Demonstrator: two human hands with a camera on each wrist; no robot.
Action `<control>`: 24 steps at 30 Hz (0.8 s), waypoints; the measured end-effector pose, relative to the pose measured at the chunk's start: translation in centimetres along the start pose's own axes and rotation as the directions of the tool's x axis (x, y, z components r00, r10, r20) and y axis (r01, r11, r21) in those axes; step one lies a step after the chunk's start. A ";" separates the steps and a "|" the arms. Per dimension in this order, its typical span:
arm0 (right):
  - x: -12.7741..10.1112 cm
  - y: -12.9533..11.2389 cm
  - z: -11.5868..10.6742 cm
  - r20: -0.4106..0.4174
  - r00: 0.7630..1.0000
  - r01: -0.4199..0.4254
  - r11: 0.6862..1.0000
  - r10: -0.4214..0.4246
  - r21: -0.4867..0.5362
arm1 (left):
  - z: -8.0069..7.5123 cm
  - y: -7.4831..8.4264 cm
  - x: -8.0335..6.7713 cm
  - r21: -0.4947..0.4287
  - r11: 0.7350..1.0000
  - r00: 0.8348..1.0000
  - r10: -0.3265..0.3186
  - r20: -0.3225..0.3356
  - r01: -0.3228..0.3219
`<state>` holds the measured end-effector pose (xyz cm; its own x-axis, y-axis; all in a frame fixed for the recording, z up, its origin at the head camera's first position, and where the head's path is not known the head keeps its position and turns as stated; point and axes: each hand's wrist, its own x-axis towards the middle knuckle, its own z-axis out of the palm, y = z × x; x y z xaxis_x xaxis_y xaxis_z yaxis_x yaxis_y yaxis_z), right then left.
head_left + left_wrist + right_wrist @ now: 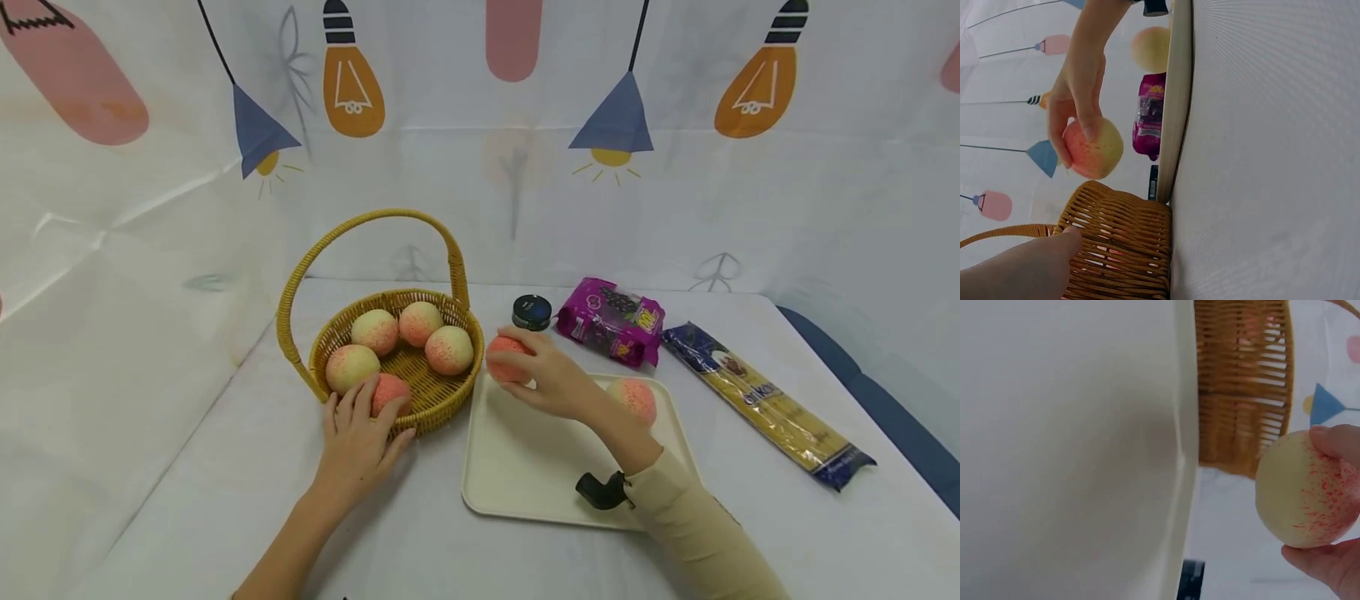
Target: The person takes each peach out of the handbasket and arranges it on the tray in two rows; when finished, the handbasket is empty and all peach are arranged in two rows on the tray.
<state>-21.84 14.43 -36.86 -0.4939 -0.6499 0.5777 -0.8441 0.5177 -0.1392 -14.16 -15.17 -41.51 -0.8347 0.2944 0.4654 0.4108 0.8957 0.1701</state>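
My right hand point(551, 379) holds a pink and cream peach point(1307, 490) between thumb and fingers. In the head view, this peach is over the tray's far left corner, just right of the basket. A brown wicker basket point(442, 412) with a tall arched handle stands to the left, several peaches inside. My left hand point(360, 442) grips its near rim, fingers over the edge against a pinker peach point(392, 392), thumb on the outer weave in the left wrist view. Another peach point(636, 398) lies on the cream tray point(517, 467), partly behind my right forearm.
Behind the tray stand a round black-lidded container point(532, 312) and a purple snack packet point(611, 321). A long yellow and blue packet point(765, 400) lies at the right. A patterned white sheet point(465, 167) hangs behind the table, and a blue chair edge point(862, 392) shows at the right.
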 end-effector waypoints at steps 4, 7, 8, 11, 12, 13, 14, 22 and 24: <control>-1.4 1.0 -0.5 0.019 0.999 -0.030 0.999 0.030 -0.017 | -0.1 0.0 0.1 -0.002 1.000 1.000 0.008 -0.014 -0.008; -2.4 1.5 -0.8 0.025 0.999 -0.046 0.999 0.047 -0.015 | -0.2 0.0 0.2 -0.007 1.000 1.000 0.009 -0.016 -0.009; -2.6 1.7 -0.9 0.028 0.998 -0.049 0.999 0.050 -0.020 | -0.2 -0.1 0.2 -0.007 1.000 1.000 0.007 -0.015 -0.008; -3.3 2.1 -1.2 0.041 0.997 -0.063 0.997 0.065 -0.046 | -0.2 -0.1 0.1 -0.007 1.000 1.000 -0.001 -0.015 0.000; -3.5 2.2 -1.3 0.048 0.996 -0.068 0.996 0.070 -0.055 | -0.2 -0.1 0.1 -0.006 1.000 1.000 -0.002 -0.014 0.002; -3.8 2.3 -1.4 0.052 0.996 -0.071 0.996 0.074 -0.063 | -0.1 -0.1 0.1 -0.004 1.000 1.000 -0.004 -0.013 0.004; -4.1 2.4 -1.5 0.054 0.995 -0.076 0.994 0.080 -0.074 | -0.1 -0.1 0.1 -0.003 1.000 1.000 -0.004 -0.013 0.004; -6.2 2.9 -1.9 0.067 0.987 -0.135 0.984 0.143 -0.116 | 0.1 0.0 0.1 -0.007 1.000 1.000 0.010 -0.024 -0.011; -6.4 3.0 -2.0 0.074 0.985 -0.145 0.983 0.153 -0.109 | 0.2 0.0 0.0 -0.008 1.000 1.000 0.010 -0.027 -0.011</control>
<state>-20.79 21.21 -39.36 -0.6314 -0.6022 0.4885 -0.7360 0.6638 -0.1329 -14.28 -15.13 -41.65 -0.8200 0.2946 0.4907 0.4226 0.8898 0.1721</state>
